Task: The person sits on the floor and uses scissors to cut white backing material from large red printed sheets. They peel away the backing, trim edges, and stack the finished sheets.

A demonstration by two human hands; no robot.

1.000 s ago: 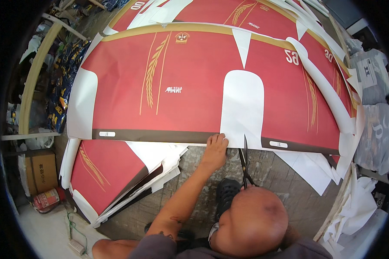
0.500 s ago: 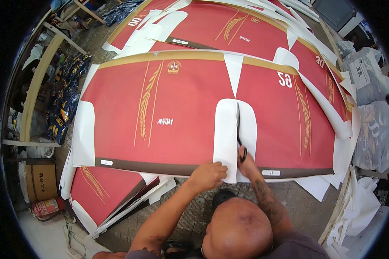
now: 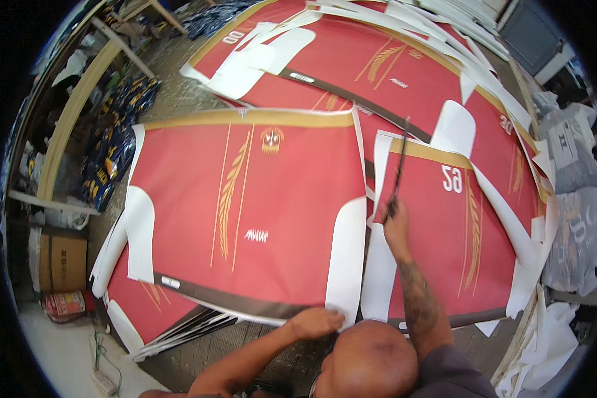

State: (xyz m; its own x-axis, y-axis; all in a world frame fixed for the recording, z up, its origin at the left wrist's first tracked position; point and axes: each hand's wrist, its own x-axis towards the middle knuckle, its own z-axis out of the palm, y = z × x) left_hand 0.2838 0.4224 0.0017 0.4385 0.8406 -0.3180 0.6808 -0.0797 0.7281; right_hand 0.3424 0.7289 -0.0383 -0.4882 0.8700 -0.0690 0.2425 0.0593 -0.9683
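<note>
Large red sheet point(image 3: 298, 199): spreads beyond and leftward of the left hand point(image 3: 316, 323), whose fingers are clamped on its near right corner. Narrower red sheet point(image 3: 428, 219): right of that hand, a gap between the two sheets. Right hand point(image 3: 395, 222): over the narrower piece's left side, wrapped round the handles of dark scissors point(image 3: 400, 159), blades pointing away. Further out: other red sheets point(image 3: 338, 50) past the scissors; cardboard box point(image 3: 63, 262) and fire extinguisher point(image 3: 66, 305) well left of both grips.

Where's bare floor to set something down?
Floor strip between navy packs and left panel; small patch between that panel's lower edge and the left forearm. Crowded: far side, overlapping sheets; right edge, bags.
</note>
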